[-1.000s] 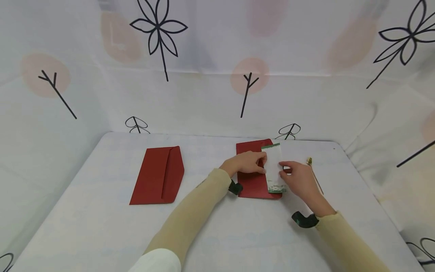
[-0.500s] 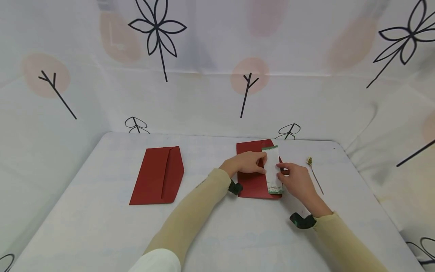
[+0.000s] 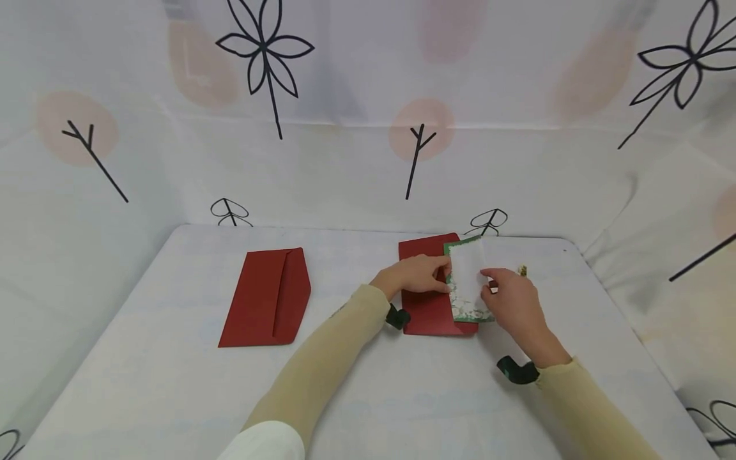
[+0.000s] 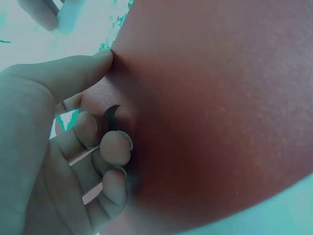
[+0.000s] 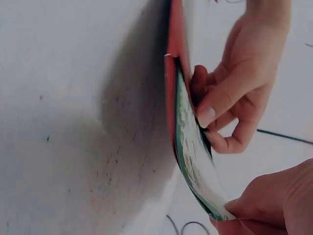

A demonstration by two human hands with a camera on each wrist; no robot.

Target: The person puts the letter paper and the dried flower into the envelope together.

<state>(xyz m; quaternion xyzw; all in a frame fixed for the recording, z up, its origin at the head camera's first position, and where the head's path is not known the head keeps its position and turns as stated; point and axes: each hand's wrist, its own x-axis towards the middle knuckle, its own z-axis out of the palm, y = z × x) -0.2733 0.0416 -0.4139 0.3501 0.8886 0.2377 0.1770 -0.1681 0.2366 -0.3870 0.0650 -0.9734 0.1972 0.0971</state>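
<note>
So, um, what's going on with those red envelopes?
A person's left hand pinches the edge of one red envelope. Their right hand pinches a green-bordered white card at the envelope's open side; I can't tell whether any of it is tucked inside. The second red envelope lies apart, over to the left.

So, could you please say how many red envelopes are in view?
2: the first envelope lies on the table, left in the head view; the second envelope, further right, is gripped by the left hand. Any underneath would be hidden.
</note>
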